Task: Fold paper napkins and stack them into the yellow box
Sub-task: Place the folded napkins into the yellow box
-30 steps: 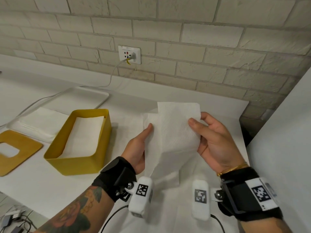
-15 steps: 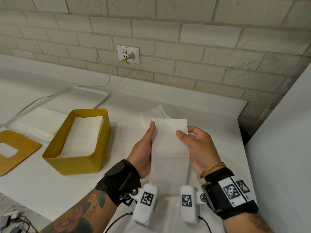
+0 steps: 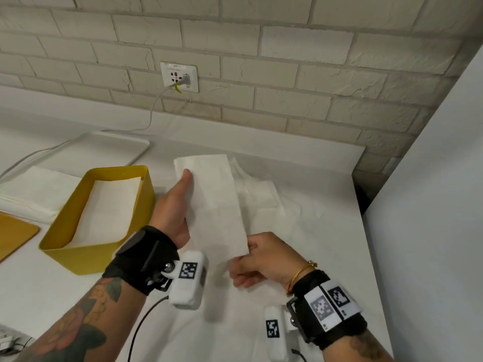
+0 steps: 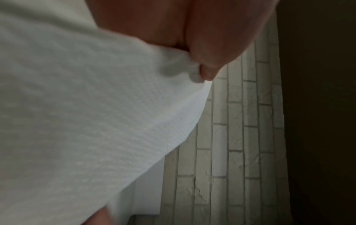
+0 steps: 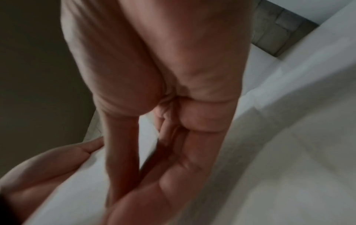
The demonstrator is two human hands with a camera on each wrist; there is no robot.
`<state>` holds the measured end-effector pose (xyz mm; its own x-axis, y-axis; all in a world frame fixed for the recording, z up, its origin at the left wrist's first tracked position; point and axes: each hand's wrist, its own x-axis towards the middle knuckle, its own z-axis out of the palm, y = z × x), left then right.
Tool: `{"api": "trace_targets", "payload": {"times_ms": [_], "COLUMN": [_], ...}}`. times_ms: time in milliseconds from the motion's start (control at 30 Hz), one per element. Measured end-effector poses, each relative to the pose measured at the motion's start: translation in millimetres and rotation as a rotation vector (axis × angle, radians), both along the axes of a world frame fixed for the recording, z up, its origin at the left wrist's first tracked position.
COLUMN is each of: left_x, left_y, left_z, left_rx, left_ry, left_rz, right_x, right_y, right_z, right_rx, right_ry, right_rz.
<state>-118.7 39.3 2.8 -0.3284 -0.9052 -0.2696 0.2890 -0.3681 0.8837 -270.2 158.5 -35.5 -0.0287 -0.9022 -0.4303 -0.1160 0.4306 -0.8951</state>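
Observation:
A white paper napkin (image 3: 217,205), folded into a long narrow strip, hangs above the table. My left hand (image 3: 175,202) grips its far left edge, thumb on top. In the left wrist view the thumb (image 4: 208,60) presses into the napkin (image 4: 86,121). My right hand (image 3: 261,262) pinches the strip's near right corner. The right wrist view is blurred and shows only its fingers (image 5: 173,137) closed together. The yellow box (image 3: 86,257) stands open just left of my left hand, with folded napkins (image 3: 107,207) lying flat inside.
More white napkins (image 3: 264,199) lie spread on the table under the strip. A napkin stack (image 3: 34,189), a white tray (image 3: 104,147) and the yellow lid (image 3: 13,236) lie left of the box. A white panel (image 3: 431,205) rises at the right. A cable runs from the wall socket (image 3: 179,77).
The napkin went from a loose wide sheet to a narrow strip. My left hand slid to its far end and my right hand dropped to its near corner.

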Motion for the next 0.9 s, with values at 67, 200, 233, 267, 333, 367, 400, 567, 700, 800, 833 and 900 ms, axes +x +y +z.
{"api": "trace_targets", "payload": {"times_ms": [67, 200, 233, 267, 333, 367, 400, 567, 700, 800, 833, 900], "left_x": [7, 16, 17, 18, 21, 21, 21, 20, 21, 21, 22, 21], "left_y": [-6, -3, -1, 0, 2, 2, 3, 3, 3, 3, 4, 6], "left_z": [3, 2, 0, -3, -8, -10, -11, -11, -10, -10, -10, -10], "left_rx": [-0.015, -0.017, -0.004, 0.009, 0.025, 0.032, 0.039, 0.054, 0.057, 0.062, 0.065, 0.067], "left_ry": [0.026, 0.020, 0.006, -0.008, -0.029, -0.032, -0.035, -0.045, -0.047, -0.058, -0.062, -0.069], "left_rz": [0.032, 0.057, 0.059, 0.060, 0.068, 0.073, 0.076, 0.068, 0.069, 0.066, 0.068, 0.067], "right_x": [-11, -56, -68, -79, -92, -94, -93, -78, -77, -84, -86, -89], "right_y": [2, -1, 0, 1, 5, 6, 7, -2, -6, -4, -3, -1], "right_z": [7, 18, 18, 16, 9, 4, -1, -17, 0, 19, 26, 35], "right_rx": [0.032, 0.007, 0.015, 0.035, 0.107, 0.145, 0.176, 0.077, -0.138, -0.305, -0.359, -0.469], "right_ry": [0.088, 0.257, 0.297, 0.329, 0.325, 0.294, 0.254, 0.040, 0.131, -0.017, -0.130, -0.375], "right_rz": [-0.001, -0.327, -0.424, -0.497, -0.555, -0.553, -0.545, -0.537, -0.624, -0.591, -0.591, -0.599]}}
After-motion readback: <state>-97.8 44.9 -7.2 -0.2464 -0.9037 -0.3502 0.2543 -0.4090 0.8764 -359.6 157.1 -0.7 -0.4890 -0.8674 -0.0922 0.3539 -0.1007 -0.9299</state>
